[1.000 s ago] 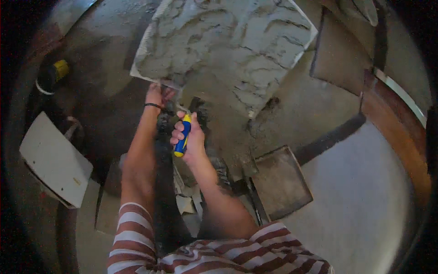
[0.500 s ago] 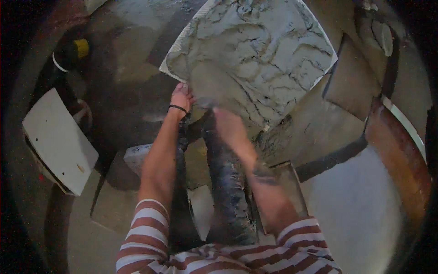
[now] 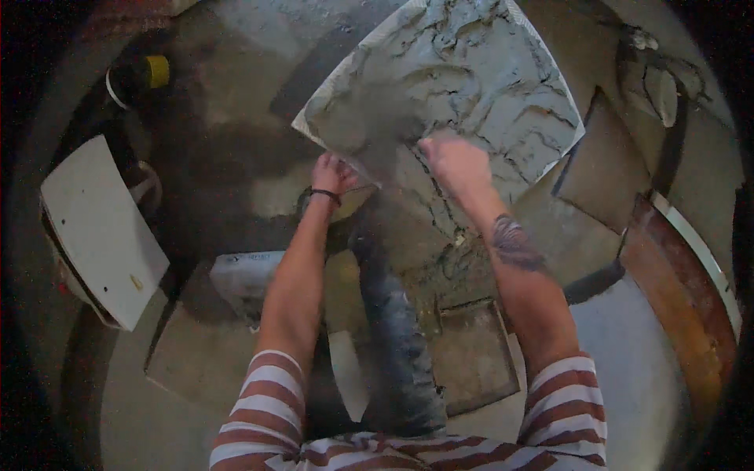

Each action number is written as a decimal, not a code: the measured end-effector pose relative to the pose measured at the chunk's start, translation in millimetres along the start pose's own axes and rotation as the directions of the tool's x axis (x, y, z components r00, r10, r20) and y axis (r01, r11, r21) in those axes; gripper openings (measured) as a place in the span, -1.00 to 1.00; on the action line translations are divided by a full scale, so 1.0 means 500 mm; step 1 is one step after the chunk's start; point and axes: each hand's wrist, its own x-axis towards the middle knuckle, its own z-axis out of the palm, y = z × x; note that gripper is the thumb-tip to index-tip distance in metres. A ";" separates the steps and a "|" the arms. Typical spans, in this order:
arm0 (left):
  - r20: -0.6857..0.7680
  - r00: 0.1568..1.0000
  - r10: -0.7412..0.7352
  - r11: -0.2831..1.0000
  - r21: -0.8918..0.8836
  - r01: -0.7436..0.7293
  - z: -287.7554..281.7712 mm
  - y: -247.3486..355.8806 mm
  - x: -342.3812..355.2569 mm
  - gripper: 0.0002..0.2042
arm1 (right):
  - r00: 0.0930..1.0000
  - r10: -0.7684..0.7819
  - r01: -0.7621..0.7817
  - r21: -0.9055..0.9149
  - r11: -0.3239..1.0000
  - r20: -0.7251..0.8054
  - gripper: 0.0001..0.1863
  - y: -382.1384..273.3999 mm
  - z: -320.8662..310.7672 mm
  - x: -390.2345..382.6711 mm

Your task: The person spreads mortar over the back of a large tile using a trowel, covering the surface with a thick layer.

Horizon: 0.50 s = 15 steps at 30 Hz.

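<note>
A large square tile lies ahead of me, its upper face covered with wet grey mortar in ridges and lumps. My left hand, a dark band at its wrist, has its fingers curled at the tile's near left edge. Over the mortar, my right hand is closed in a fist around a trowel. Motion smears the trowel's blade into a dark blur, so its outline is unclear. Between the hands, the near part of the mortar looks smoother than the far part.
A white board leans at the left, near a dark bucket-like thing with a yellow part. A whitish block stands by my left forearm. Brown square tiles lie near my right arm; a curved reddish-brown panel is farther right.
My right hand has swept forward and to the right with the trowel, from the tile's near edge onto the mortar. My left hand stays at the edge; the view has shifted slightly.
</note>
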 end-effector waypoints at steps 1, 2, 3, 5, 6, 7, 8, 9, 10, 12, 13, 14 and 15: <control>-0.001 1.000 -0.006 1.000 -0.008 0.006 0.000 -0.004 0.003 -0.74 | 1.000 0.000 0.000 -0.008 1.000 0.006 -0.62 0.024 0.011 -0.004; 0.009 1.000 -0.008 1.000 0.010 0.008 0.007 0.003 0.011 -0.73 | 0.994 0.054 -0.050 0.046 0.998 -0.091 -0.62 0.047 0.017 -0.004; 0.021 1.000 -0.010 1.000 0.027 0.009 0.012 0.008 0.014 -0.71 | 0.976 0.111 -0.093 0.103 0.990 -0.187 -0.62 0.067 0.022 -0.004; 0.049 0.999 -0.006 0.999 0.035 0.004 -0.013 0.023 0.017 -0.71 | 0.983 0.123 -0.107 0.125 0.986 -0.133 -0.69 0.053 0.019 -0.037; 0.077 0.997 -0.008 0.999 0.047 0.005 -0.028 0.033 0.014 -0.71 | 0.988 0.140 -0.128 0.148 0.981 -0.073 -0.76 0.038 0.016 -0.057; 0.090 0.996 -0.012 0.999 0.031 0.009 0.000 0.031 0.001 -0.71 | 0.987 0.144 -0.133 0.129 0.983 -0.076 -0.76 0.027 -0.008 -0.081; 0.060 0.998 -0.008 0.999 0.041 0.006 0.036 0.027 -0.029 -0.72 | 0.991 0.119 -0.115 0.066 0.991 -0.060 -0.77 -0.001 -0.037 -0.111; 0.023 1.000 0.009 0.998 0.057 -0.010 0.061 0.035 -0.049 -0.74 | 0.995 0.084 -0.083 0.013 0.996 -0.047 -0.77 -0.029 -0.062 -0.121; 0.021 1.000 0.021 0.998 0.060 -0.022 0.058 0.052 -0.052 -0.74 | 0.996 0.077 -0.076 0.019 0.997 -0.056 -0.77 -0.056 -0.074 -0.106; -0.021 1.000 0.007 0.998 0.069 -0.005 0.062 0.050 -0.043 -0.77 | 0.984 -0.156 0.152 -0.054 0.987 -0.081 -0.78 -0.069 -0.092 -0.056; -0.019 1.000 0.010 0.997 0.073 -0.009 0.052 0.044 -0.036 -0.77 | 0.984 -0.155 0.151 -0.052 0.987 -0.086 -0.78 -0.054 -0.093 -0.024; 0.002 1.000 0.010 0.999 0.038 -0.010 0.041 0.037 -0.025 -0.78 | 0.990 -0.122 0.118 -0.068 0.991 -0.065 -0.79 -0.031 -0.094 0.015; 0.018 1.000 0.008 1.000 0.006 -0.008 0.028 0.033 -0.019 -0.79 | 0.995 -0.090 0.087 -0.080 0.993 -0.041 -0.79 -0.015 -0.085 0.031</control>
